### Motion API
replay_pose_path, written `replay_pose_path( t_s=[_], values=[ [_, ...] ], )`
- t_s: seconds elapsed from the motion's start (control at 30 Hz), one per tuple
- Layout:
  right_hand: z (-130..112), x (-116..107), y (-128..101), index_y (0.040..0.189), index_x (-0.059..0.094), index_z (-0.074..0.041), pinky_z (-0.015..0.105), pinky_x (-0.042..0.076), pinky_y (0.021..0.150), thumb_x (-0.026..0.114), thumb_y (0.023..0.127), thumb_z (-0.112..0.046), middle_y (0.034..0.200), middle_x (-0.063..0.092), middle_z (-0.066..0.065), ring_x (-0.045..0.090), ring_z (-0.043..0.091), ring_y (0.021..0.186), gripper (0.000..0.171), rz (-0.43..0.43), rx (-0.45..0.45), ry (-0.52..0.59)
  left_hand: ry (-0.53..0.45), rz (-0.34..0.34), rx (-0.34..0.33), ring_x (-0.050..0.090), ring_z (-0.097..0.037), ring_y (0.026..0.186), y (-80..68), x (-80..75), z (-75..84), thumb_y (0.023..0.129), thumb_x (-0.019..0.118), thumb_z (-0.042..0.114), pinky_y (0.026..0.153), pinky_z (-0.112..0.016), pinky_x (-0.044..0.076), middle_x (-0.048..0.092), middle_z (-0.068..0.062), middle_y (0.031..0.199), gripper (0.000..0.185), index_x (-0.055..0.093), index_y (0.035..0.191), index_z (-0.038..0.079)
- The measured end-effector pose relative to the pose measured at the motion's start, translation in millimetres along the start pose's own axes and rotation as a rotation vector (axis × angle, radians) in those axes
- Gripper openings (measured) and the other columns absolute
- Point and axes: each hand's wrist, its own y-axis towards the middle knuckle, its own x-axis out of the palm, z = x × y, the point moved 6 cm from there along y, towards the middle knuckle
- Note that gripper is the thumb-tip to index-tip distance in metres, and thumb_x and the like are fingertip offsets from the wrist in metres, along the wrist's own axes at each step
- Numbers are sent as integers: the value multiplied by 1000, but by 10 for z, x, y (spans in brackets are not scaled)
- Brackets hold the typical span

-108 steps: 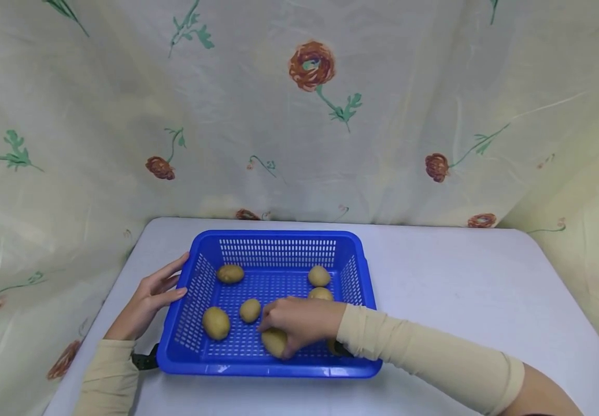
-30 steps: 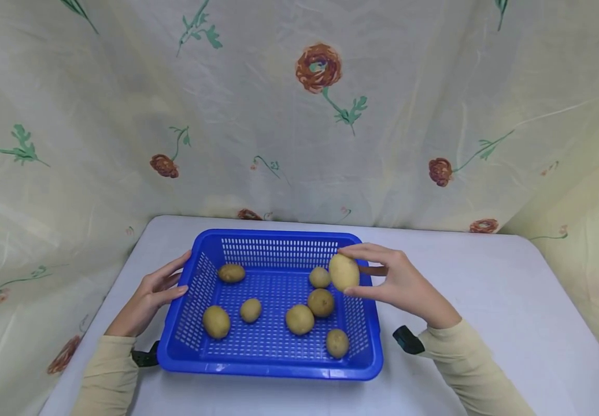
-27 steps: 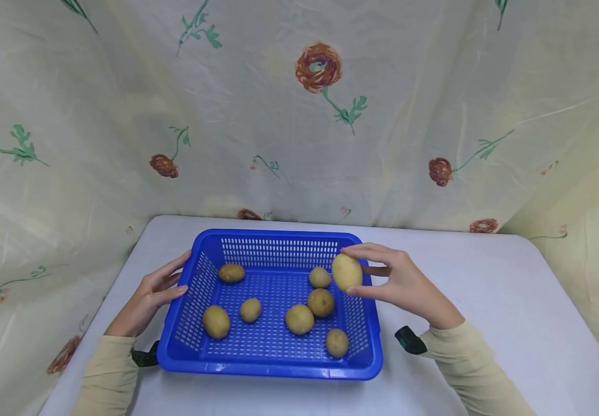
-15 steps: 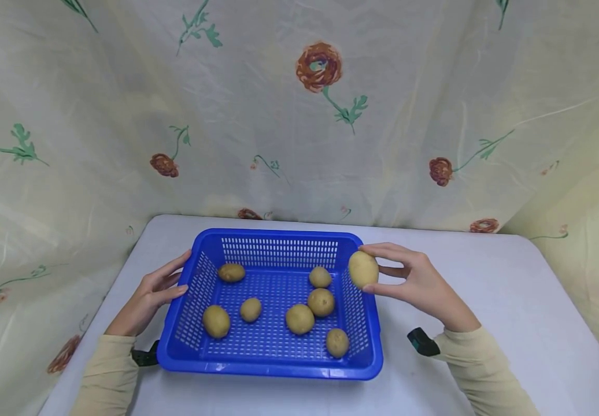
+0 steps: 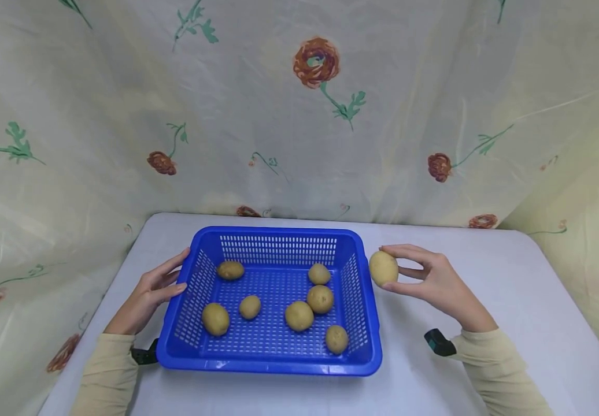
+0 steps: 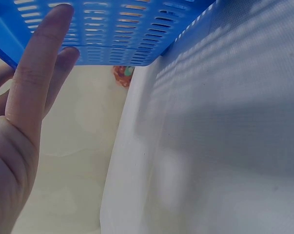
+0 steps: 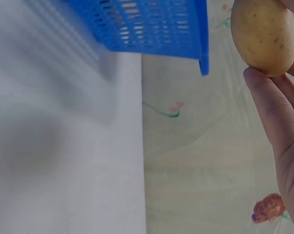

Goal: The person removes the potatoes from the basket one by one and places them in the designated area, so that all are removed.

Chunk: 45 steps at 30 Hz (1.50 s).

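Outside the right rim of a blue plastic basket (image 5: 270,365), my right hand (image 5: 437,286) holds a smooth yellow potato (image 5: 384,268) between thumb and fingertips. In the right wrist view the same potato (image 7: 264,36) is raised beside the basket wall (image 7: 161,29), gripped at both ends. My left hand (image 5: 145,297) touches the basket's left side with fairly straight fingers; the left wrist view shows a finger (image 6: 32,80) lying along the slotted wall (image 6: 103,29). Inside the basket several potatoes lie apart, among them a large one (image 5: 215,319) at left and a small one (image 5: 250,307) near the middle.
The basket stands on a white table (image 5: 466,271) towards its left side. A pale curtain (image 5: 383,86) with printed flowers hangs behind and at both sides. A black wrist device (image 5: 440,342) sits at the right sleeve (image 5: 502,370).
Earlier my right hand gripped a potato low in the basket's front. It has since lifted the potato and carried it right, past the rim. The left hand stays at the basket's side.
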Motion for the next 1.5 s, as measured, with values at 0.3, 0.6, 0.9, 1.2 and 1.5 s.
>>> replay_pose_path(
  t_s=[0.3,0.6,0.9,1.2,1.5],
  values=[
    [238,46,1,138,65,-8,39,58,99,87,83,-18,144,62,15,53,-15,121,60,-38,54,25,1,7,-6,34,-53,151,2,-6,-12,104,57,22,113,-77,33,27,-19,170,69,26,165,17],
    [434,110,-11,139,63,-3,40,57,100,87,85,-20,144,62,20,58,41,134,62,-98,118,7,3,7,-6,34,-53,151,3,-2,-19,104,56,22,114,-77,31,28,-19,170,69,26,165,17],
    [657,95,-32,138,63,0,43,55,102,87,83,-19,143,62,22,58,41,134,63,-112,146,-23,3,2,-1,36,-52,149,6,1,-15,104,56,22,113,-76,34,29,-20,169,68,26,165,16],
    [845,125,-36,137,63,2,43,54,104,88,83,-16,140,64,23,59,42,133,62,-138,136,-10,2,3,3,37,-52,149,-7,-1,-13,105,56,22,112,-74,38,29,-20,169,68,26,165,17],
    [957,135,-35,134,66,2,47,55,103,89,81,-15,136,67,24,61,43,130,60,-131,137,-73,2,-6,16,36,-52,150,2,5,0,105,55,21,113,-74,37,27,-19,170,68,25,166,16]
  ],
)
